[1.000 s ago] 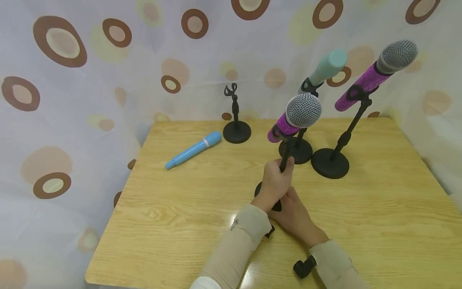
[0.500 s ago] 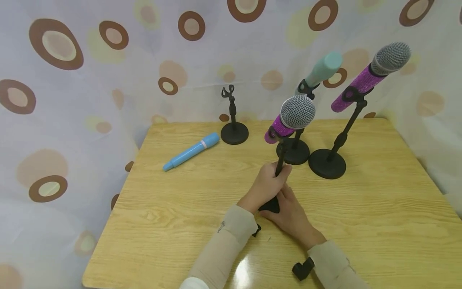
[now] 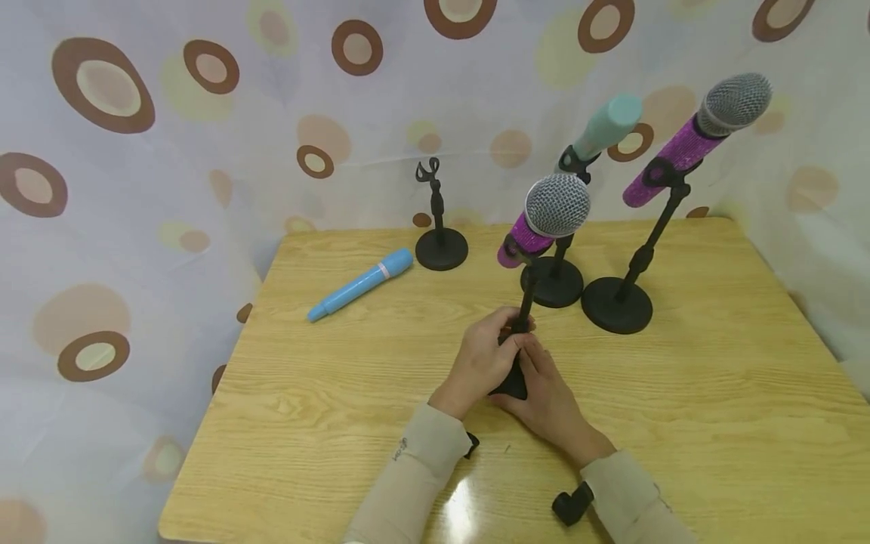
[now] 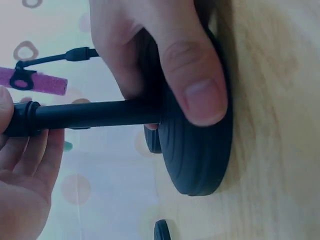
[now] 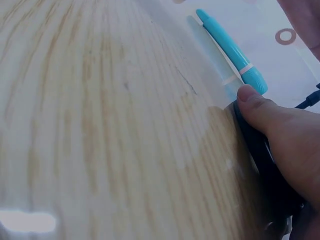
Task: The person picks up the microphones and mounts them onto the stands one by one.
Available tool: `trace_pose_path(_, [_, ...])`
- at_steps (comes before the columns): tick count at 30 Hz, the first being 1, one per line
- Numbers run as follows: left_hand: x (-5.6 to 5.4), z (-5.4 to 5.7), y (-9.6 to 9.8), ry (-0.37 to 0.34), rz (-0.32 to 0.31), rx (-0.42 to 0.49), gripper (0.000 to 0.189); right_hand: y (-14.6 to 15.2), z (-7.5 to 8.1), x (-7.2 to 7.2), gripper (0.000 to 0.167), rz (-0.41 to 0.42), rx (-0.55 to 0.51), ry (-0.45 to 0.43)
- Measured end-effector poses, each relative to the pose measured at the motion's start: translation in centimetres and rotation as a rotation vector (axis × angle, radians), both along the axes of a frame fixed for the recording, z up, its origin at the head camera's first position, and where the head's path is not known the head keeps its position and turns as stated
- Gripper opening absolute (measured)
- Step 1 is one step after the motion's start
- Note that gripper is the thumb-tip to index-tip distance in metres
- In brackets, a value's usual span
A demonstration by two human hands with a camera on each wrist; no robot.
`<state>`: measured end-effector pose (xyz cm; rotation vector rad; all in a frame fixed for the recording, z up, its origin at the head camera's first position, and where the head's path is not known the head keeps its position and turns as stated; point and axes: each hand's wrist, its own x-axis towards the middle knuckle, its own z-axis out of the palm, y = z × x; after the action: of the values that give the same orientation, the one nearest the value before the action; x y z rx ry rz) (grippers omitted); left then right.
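Right of head view's centre: left hand (image 3: 476, 363) grips stand (image 3: 527, 296), right hand (image 3: 552, 400) clasps base (image 3: 513, 382). Left wrist view alone shows base's ridges. Four stands; four mics (image 3: 559, 205): two purple, one mint, one blue.

Downward head view, wrist views close on one stand (image 4: 102, 115)

Four microphones (image 3: 557, 205) (stands (image 3: 527, 298), also four)

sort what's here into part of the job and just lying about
Seemingly in the job:
nearer purple microphone
its black stand, gripped by left hand and right hand

Seemingly just about:
blue microphone, lying down
empty stand
teal microphone in its own stand
farther purple microphone in far-right stand
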<state>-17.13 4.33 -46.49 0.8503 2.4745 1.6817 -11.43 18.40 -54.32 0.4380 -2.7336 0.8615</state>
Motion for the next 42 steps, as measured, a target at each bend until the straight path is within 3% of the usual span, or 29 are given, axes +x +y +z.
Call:
trace_pose_path(7, [-0.7, 0.9, -0.5, 0.020, -0.098, -0.154, 0.020, 0.1, 0.2, -0.4, 0.104, 0.034, 0.002, 0.043])
trace_pose_path(10, [-0.4, 0.1, -1.1, 0.156, -0.091, -0.303, 0.028, 0.4, 0.3, -0.2, 0.100, 0.037, 0.018, 0.040])
trace_pose_path(14, [0.2, -1.8, -2.4, 0.392, -0.022, -0.514, 0.031, 0.6, 0.7, 0.6, 0.088, 0.032, 0.057, 0.006])
trace_pose_path(16, [0.6, -2.7, -3.1, 0.482, -0.007, -0.583, 0.031, 0.7, 1.0, 1.1, 0.081, 0.019, 0.078, -0.008])
trace_pose_path(18, [0.9, -3.2, -3.6, 0.525, -0.032, -0.620, 0.034, 0.7, 1.3, 1.6, 0.074, 0.002, 0.092, -0.025])
trace_pose_path(22, [1.7, -3.6, -4.1, 0.504, -0.123, -0.705, 0.047, 0.6, 2.1, 2.4, 0.061, -0.024, 0.141, -0.052])
trace_pose_path(25, [2.2, -3.5, -3.9, 0.446, -0.140, -0.760, 0.054, 0.5, 2.6, 2.5, 0.056, -0.019, 0.164, -0.037])
trace_pose_path(29, [2.3, -3.2, -2.9, 0.406, -0.090, -0.838, 0.054, 0.6, 2.8, 2.0, 0.055, -0.009, 0.169, -0.001])
trace_pose_path(34, [2.0, -2.7, -1.6, 0.447, -0.032, -0.949, 0.049, 0.6, 2.7, 0.7, 0.055, -0.004, 0.181, -0.001])
trace_pose_path(42, [0.3, -2.6, -0.7, 0.452, 0.015, -1.037, 0.044, 0.6, 2.7, -1.6, 0.053, 0.013, 0.242, -0.006])
